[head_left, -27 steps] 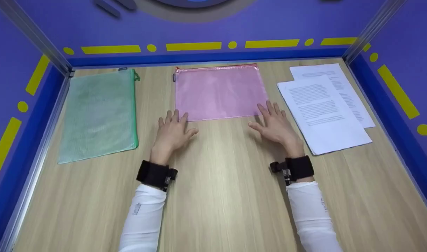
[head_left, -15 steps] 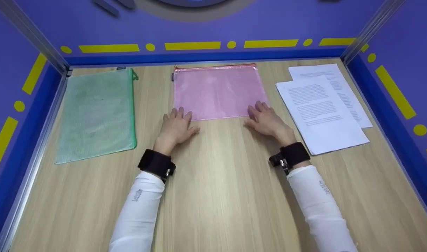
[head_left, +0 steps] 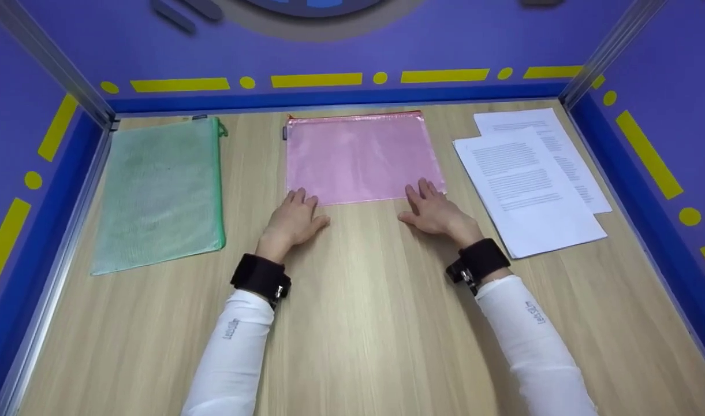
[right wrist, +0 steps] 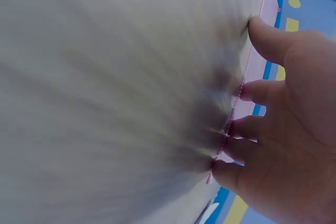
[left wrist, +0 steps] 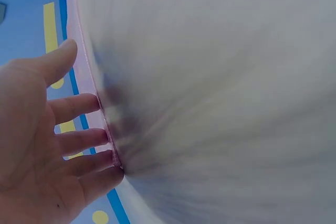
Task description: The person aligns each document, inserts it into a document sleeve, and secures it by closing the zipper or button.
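A pink zippered mesh pouch (head_left: 358,156) lies flat at the far middle of the table, its red zipper along the back edge. My left hand (head_left: 291,221) rests at the pouch's near left corner, fingers extended and thumb spread to the side. At the near right corner, my right hand (head_left: 436,212) touches the pouch with its fingertips. Both wrist views show the fingertips right at the pouch's near edge, palms facing down. In the left wrist view the left hand (left wrist: 47,145) has its thumb apart from the fingers; neither hand grips anything.
To the left lies a green zippered mesh pouch (head_left: 161,190), its zipper side facing right. Two overlapping sets of printed paper sheets (head_left: 531,196) lie on the right. Blue panels (head_left: 329,52) stand around the back and sides of the wooden table (head_left: 352,323).
My right hand has shifted left and slightly toward me, from beside the pouch's right edge onto its near right corner. The left hand has moved slightly right. The pouch looks unmoved.
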The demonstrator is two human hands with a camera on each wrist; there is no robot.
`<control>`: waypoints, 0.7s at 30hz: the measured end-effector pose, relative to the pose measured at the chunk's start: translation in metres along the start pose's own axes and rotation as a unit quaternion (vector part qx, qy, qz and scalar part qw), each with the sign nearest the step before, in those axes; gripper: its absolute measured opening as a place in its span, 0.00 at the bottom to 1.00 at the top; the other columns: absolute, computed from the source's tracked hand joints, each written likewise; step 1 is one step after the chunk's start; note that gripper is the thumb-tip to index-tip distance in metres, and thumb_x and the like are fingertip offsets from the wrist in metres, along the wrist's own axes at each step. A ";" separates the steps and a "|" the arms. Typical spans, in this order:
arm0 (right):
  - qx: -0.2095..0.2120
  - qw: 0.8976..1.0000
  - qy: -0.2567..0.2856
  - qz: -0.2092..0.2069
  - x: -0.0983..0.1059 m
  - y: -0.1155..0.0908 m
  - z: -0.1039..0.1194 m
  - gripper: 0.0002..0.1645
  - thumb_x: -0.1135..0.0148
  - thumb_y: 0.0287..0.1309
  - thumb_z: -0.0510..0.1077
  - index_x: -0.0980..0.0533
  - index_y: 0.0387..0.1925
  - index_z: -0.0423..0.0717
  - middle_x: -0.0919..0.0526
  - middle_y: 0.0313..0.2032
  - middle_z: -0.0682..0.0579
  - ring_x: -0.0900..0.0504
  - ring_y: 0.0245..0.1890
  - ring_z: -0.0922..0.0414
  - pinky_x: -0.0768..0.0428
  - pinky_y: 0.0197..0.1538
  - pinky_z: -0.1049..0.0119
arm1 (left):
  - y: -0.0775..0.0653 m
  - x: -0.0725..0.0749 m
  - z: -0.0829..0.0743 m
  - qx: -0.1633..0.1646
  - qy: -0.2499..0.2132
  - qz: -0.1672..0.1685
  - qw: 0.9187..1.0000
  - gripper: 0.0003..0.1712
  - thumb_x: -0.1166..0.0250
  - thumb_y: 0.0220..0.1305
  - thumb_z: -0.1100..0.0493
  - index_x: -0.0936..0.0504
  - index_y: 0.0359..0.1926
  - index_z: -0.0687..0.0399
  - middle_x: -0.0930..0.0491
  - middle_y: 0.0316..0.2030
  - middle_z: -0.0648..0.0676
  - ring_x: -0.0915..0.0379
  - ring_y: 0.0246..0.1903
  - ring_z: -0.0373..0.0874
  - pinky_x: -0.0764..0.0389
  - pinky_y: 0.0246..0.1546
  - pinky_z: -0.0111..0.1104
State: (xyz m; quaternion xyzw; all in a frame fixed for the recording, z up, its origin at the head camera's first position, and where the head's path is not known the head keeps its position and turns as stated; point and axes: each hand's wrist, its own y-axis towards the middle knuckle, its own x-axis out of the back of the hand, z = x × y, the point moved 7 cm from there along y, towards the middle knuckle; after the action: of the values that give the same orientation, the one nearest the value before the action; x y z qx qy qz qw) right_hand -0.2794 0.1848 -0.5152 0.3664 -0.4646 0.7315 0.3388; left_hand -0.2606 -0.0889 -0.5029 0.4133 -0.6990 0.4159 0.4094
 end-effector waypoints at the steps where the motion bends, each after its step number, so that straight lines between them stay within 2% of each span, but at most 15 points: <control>1: -0.001 1.000 0.001 0.002 -0.001 -0.002 0.000 0.49 0.56 0.72 0.65 0.60 0.78 0.43 0.68 0.77 0.32 0.66 0.79 0.36 0.56 0.78 0.41 | -0.002 -0.001 -0.001 0.001 0.001 0.001 1.000 0.38 0.47 0.72 0.39 0.34 0.70 0.63 0.42 0.72 0.72 0.49 0.74 0.69 0.41 0.74 0.53; 11: -0.005 1.000 -0.011 0.000 -0.009 -0.016 0.004 0.47 0.56 0.73 0.63 0.59 0.78 0.42 0.66 0.77 0.32 0.64 0.79 0.36 0.53 0.78 0.41 | -0.015 -0.002 -0.006 -0.003 0.006 -0.017 1.000 0.37 0.45 0.70 0.38 0.30 0.67 0.62 0.37 0.70 0.71 0.44 0.72 0.68 0.36 0.71 0.55; 21: 0.000 1.000 -0.030 0.000 -0.014 -0.025 0.007 0.44 0.58 0.74 0.60 0.59 0.78 0.40 0.64 0.77 0.30 0.62 0.78 0.35 0.49 0.77 0.40 | -0.021 -0.006 -0.003 -0.001 0.000 -0.014 1.000 0.35 0.44 0.70 0.39 0.28 0.67 0.59 0.37 0.70 0.68 0.44 0.72 0.67 0.33 0.68 0.56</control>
State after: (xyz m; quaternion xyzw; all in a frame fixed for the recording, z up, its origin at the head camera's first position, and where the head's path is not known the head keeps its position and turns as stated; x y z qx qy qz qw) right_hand -0.2499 0.1848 -0.5147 0.3879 -0.4749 0.7201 0.3247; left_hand -0.2384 -0.0913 -0.5018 0.4222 -0.6936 0.4094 0.4160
